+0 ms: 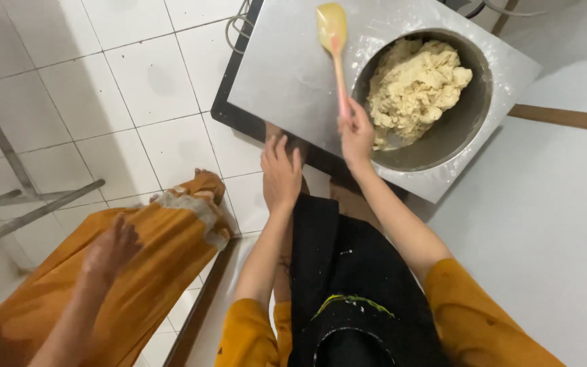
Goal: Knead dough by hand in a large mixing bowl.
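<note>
My right hand [357,134] is shut on the pink handle of a spatula [338,68], whose pale yellow blade lies on the metal tabletop [280,75]. Just right of that hand stands a large metal bowl [467,119] holding a lump of rough, pale yellow dough [416,85]. My left hand [280,171] lies flat with its fingers apart at the near edge of the table, holding nothing. Both my sleeves are orange, and a black apron [348,272] covers my lap.
Another person in an orange garment [164,251] is at the lower left, one hand [111,248] resting on the cloth. White floor tiles [123,88] lie to the left, with grey metal legs [8,197] at the far left. A white surface [545,224] is on the right.
</note>
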